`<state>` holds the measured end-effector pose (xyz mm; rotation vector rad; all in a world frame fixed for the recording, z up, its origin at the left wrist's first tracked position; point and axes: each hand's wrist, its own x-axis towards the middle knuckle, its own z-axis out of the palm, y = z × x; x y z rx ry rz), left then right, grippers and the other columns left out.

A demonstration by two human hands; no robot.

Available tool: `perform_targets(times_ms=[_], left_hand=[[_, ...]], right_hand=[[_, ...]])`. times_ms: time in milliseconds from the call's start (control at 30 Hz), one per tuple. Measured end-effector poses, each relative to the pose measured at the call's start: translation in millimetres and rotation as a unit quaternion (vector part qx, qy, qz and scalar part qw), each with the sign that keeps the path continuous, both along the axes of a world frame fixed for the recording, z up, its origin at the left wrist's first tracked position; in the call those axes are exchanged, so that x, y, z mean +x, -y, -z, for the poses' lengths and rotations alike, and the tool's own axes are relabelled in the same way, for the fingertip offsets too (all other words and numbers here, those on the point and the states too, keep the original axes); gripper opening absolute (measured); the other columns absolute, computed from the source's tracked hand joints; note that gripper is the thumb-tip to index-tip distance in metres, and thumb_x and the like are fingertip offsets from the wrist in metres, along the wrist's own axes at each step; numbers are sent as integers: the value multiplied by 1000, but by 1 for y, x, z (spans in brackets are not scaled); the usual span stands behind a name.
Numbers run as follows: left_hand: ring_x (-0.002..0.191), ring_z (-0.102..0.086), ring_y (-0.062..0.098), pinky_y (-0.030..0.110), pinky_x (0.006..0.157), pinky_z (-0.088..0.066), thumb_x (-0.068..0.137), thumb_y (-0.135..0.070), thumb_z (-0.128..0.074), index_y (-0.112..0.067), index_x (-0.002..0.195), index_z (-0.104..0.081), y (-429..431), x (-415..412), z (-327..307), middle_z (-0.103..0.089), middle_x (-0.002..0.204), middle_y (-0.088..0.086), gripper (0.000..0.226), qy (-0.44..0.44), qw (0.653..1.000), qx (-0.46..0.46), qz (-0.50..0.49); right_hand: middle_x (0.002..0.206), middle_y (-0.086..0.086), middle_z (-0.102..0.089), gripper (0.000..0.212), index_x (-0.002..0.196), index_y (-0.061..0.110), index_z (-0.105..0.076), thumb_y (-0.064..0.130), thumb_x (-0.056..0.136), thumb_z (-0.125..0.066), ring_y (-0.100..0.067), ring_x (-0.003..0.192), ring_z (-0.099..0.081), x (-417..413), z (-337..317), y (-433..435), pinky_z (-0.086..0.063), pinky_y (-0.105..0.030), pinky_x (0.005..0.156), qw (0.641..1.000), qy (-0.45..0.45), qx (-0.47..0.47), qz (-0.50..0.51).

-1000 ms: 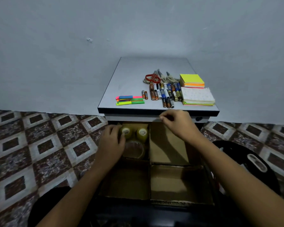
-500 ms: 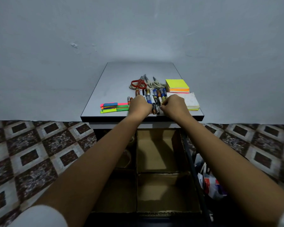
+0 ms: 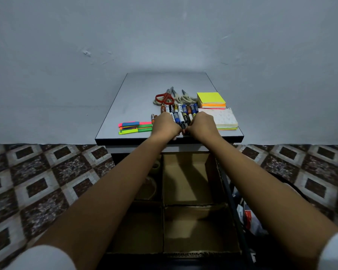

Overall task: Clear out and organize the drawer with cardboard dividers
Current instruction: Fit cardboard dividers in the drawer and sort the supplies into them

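1. Two hands close in on one heap. The left hand [image 3: 165,124] and right hand [image 3: 202,124] sit close together near the front edge of the flat grey desk [image 3: 141,94]. Their fingers curl round the pile of small, multicoloured cylindrical batteries [image 3: 180,112] from either side.
2. The batteries are probably hard, smooth, dense for their size and apt to roll. Cupping the bunch from both flanks looks safer than pinching single ones, since strays could roll off the edge.
3. In the lower middle of the frame lies the open drawer with brown cardboard dividers [image 3: 185,178]. Its upper-left compartment holds yellowish tape rolls [image 3: 155,166], partly hidden by the left forearm.
4. The desk also carries red-handled scissors [image 3: 163,97], a yellow sticky-note block [image 3: 210,97], a pale notepad [image 3: 221,117] and neon paper strips [image 3: 135,128].
5. A plain grey wall [image 3: 164,36] stands behind, and a brown patterned tile floor [image 3: 39,184] spreads to either side.
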<state>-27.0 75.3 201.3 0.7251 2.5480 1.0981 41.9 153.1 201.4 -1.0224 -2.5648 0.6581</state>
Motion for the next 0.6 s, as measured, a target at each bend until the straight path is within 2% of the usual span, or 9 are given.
perform_targets(times_ms=[100, 200, 300, 367, 467, 533, 600], left_hand=[[73, -69, 25, 36, 68, -59, 82, -4, -64, -5, 89, -57, 2, 2, -2, -65, 88, 13, 10, -2, 1000, -8, 5], [85, -68, 28, 40, 78, -58, 80, -5, -66, -2, 94, -61, 3, 2, -3, -67, 95, 16, 15, -10, 1000, -18, 13], [87, -67, 29, 40, 80, -57, 79, -8, -67, -2, 95, -62, 6, 3, -4, -67, 97, 16, 17, -20, 999, -18, 24], [83, -68, 28, 39, 77, -58, 79, -7, -68, -4, 89, -61, 9, 4, -4, -66, 91, 13, 13, -23, 999, -20, 29], [62, -66, 21, 33, 65, -57, 80, -8, -66, -6, 77, -58, 15, 4, -4, -64, 75, 8, 9, -9, 999, -21, 25], [53, -61, 16, 29, 60, -55, 81, -9, -65, -3, 80, -62, 23, 4, -5, -63, 69, 7, 7, 17, 1000, -6, 16], [53, -59, 16, 30, 60, -56, 82, -9, -64, 2, 90, -66, 35, 6, -6, -64, 72, 11, 14, 55, 998, 21, 1]], right_hand=[[98, -19, -66, 14, 94, -4, -63, 7, 86, -61, -31, 92, -62, 3, -4, 2, -39, -26, 64, 1000, 11, 14, 2], [105, -19, -64, 17, 101, -4, -60, 8, 88, -58, -31, 97, -61, 5, -6, 5, -40, -28, 67, 999, 23, 30, -1], [109, -19, -63, 23, 105, -4, -58, 12, 89, -60, -31, 101, -60, 6, -5, 8, -39, -28, 69, 999, 23, 36, -7], [108, -19, -63, 24, 104, -3, -58, 14, 87, -63, -31, 100, -60, 7, -5, 10, -41, -29, 70, 999, 20, 39, -10], [105, -18, -65, 28, 102, -2, -59, 19, 86, -66, -31, 97, -61, 9, -3, 12, -41, -29, 69, 999, 13, 40, -12], [101, -17, -66, 28, 101, -2, -61, 22, 86, -65, -29, 93, -62, 13, -2, 12, -42, -29, 67, 1000, -7, 19, -11], [97, -14, -67, 29, 100, -1, -65, 24, 86, -65, -25, 87, -61, 20, -3, 12, -43, -29, 66, 999, -28, -28, -8]])
